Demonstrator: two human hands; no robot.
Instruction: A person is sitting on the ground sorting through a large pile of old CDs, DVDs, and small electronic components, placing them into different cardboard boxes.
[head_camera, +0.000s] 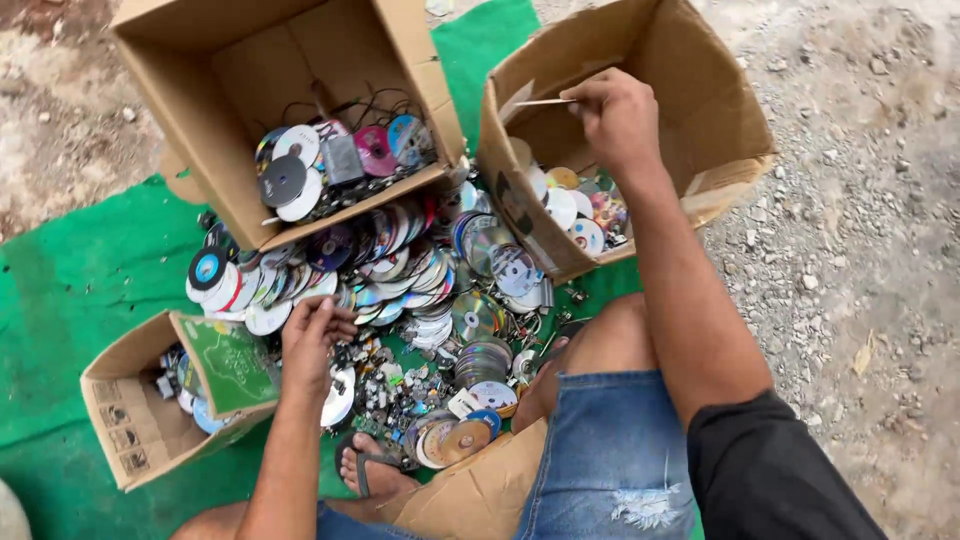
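Note:
My right hand (618, 115) reaches into the cardboard box on the right (730, 110) and pinches a disc (540, 101) held edge-on above the discs lying inside. My left hand (312, 340) rests on the big heap of discs (400, 270) spread over the green mat, its fingers curled on a white disc (272, 316) at the heap's left edge. I sit low, with my knee (610, 340) and sandalled foot (375, 470) beside the heap.
A large open box (230, 110) at the back holds discs and black cables. A small box (135, 420) at the left holds a green circuit board (232, 365) and a few discs. The green mat (80, 290) lies on gravel ground (860, 260). Small metal parts litter the mat near my foot.

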